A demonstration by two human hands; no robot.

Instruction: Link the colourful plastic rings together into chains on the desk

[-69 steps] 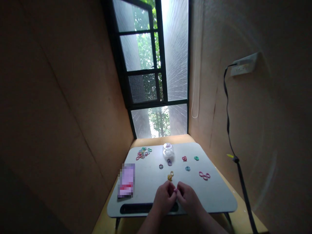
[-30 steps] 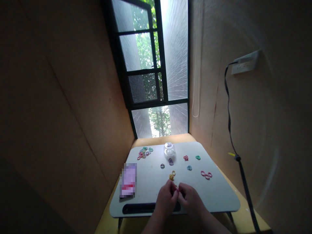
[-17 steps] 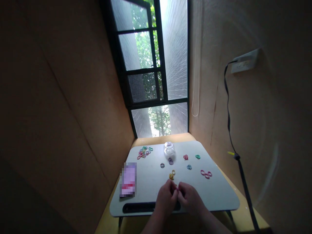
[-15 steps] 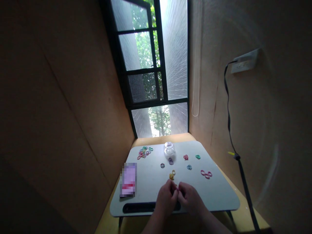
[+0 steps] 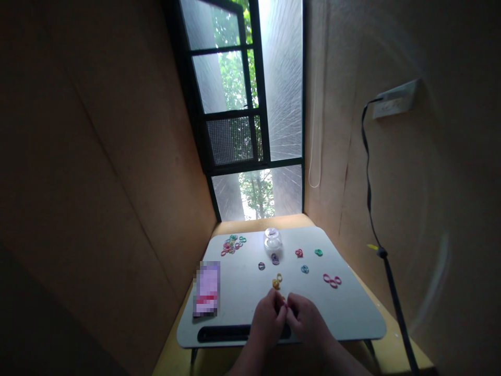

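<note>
My left hand (image 5: 268,317) and my right hand (image 5: 306,316) meet over the front of the white table, fingers pinched together. Between the fingertips shows a bit of a small pink hair tie (image 5: 286,305), mostly hidden by the fingers. Just beyond them lie yellow hair ties (image 5: 276,283) in a little bunch. Pink hair ties (image 5: 332,281) rest to the right. Farther back are small groups: blue ties (image 5: 304,269), red ties (image 5: 299,253), green ties (image 5: 318,252), purple ties (image 5: 275,259) and dark ties (image 5: 261,266).
A mixed pile of hair ties (image 5: 231,244) lies at the back left. A clear round container (image 5: 273,240) stands at the back middle. A blurred purple packet (image 5: 207,289) is at the left. The folding table (image 5: 235,308) has a dark slot (image 5: 223,333) along its front edge.
The view has shifted very slightly. Both hands stay pinched together in nearly the same place, and the things on the table have not moved.
</note>
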